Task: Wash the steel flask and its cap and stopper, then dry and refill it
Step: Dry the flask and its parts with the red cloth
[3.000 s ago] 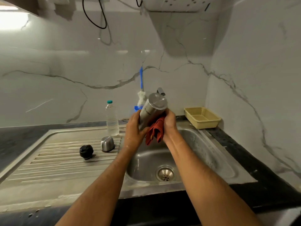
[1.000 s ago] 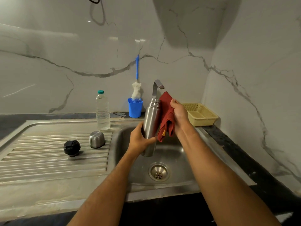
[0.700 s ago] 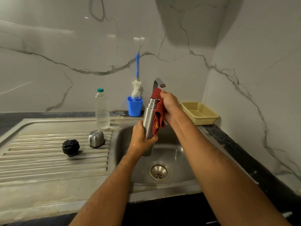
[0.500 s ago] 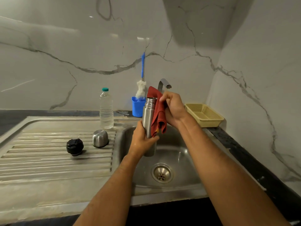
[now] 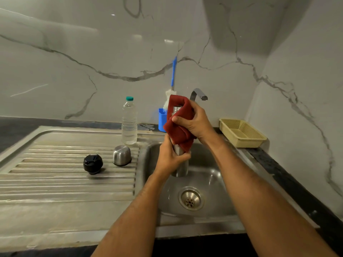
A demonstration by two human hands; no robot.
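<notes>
Nearest us, our left hand (image 5: 171, 157) is curled round the lower body of the steel flask (image 5: 179, 164), holding it upright over the sink (image 5: 213, 175), its base clear above the drain (image 5: 190, 199). Just above and touching it, our right hand (image 5: 194, 121) grips a red cloth (image 5: 179, 125) wrapped about the flask's upper body and neck, thumb pressing the fold against the steel; only a sliver of the threaded mouth shows through the cloth. The flask's long axis runs near vertical, tipped slightly away from us at the top, so the two hands stack along it: left below as the anchor, right above as the wiper. We judge the drying step is in hand, and any coming stroke must travel along that axis, down toward the left hand, or twist around it. To our left on the ribbed drainboard (image 5: 55, 175) the black stopper (image 5: 93, 163) and the steel cap (image 5: 122, 155) stand apart from each other, both nearer the left hand. Farther back stands a clear water bottle (image 5: 129, 123), then a blue holder (image 5: 162, 119) with its bottle brush (image 5: 173, 75), the tap (image 5: 198, 93) and a yellow basket (image 5: 241, 132) against the wall.
</notes>
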